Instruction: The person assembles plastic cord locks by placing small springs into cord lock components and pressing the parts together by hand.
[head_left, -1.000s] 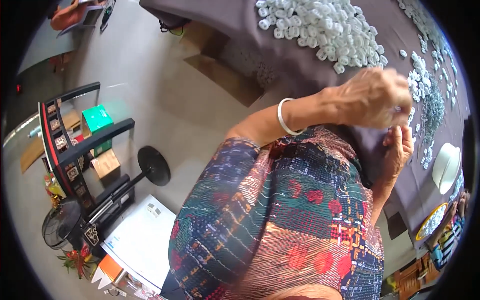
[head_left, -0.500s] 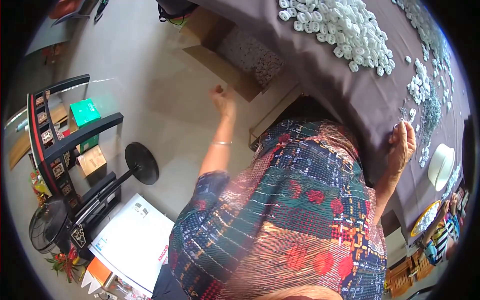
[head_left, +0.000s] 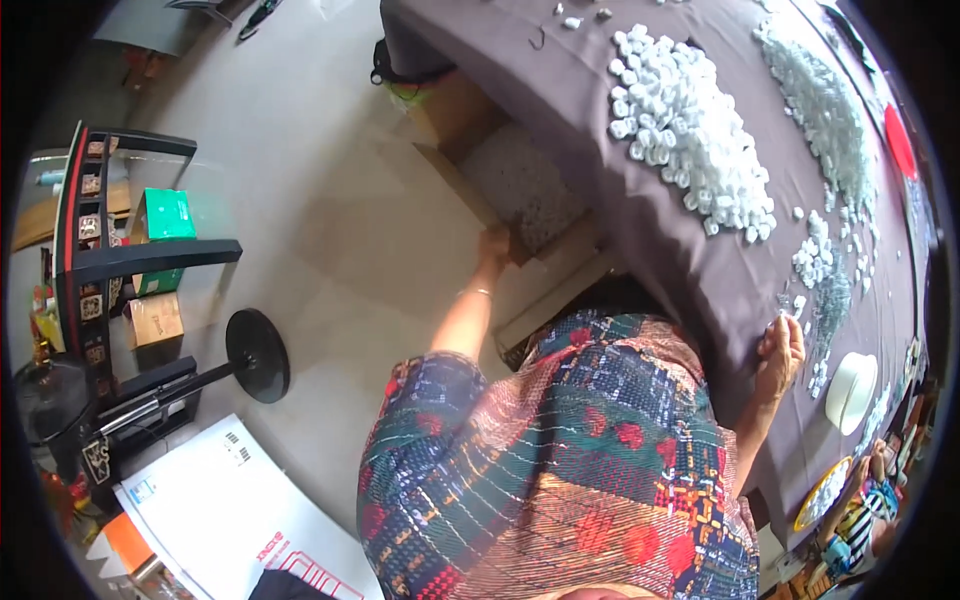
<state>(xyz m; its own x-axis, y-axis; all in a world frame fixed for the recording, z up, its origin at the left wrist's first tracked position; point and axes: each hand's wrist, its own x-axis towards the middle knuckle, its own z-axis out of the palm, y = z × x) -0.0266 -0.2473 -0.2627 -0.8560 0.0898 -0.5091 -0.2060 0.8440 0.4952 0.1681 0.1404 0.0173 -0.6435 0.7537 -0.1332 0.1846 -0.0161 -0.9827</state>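
Observation:
My left hand (head_left: 492, 245) is stretched out low at the rim of an open cardboard box (head_left: 458, 180), which holds many small pale pieces (head_left: 535, 195). Blur smears its fingers, so I cannot tell whether they grip anything. My right hand (head_left: 782, 345) is at the near edge of the cloth-covered table (head_left: 690, 270), fingers pinched together. What sits between them is too small to make out. Just beyond the fingertips lie a few white plastic pieces (head_left: 799, 304) and a tangle of thin greyish bits (head_left: 830, 305).
A large heap of white plastic pieces (head_left: 690, 130) covers part of the table. A white oval container (head_left: 851, 394) stands near my right hand, with a yellow-rimmed tray (head_left: 824, 492) beyond, beside another person (head_left: 862, 510). To my left are a black fan base (head_left: 257, 355) and a white carton (head_left: 235, 510).
My left hand has swung from over the floor to the box's rim. My right hand stays pinched at the table edge. The whole view has shifted a little.

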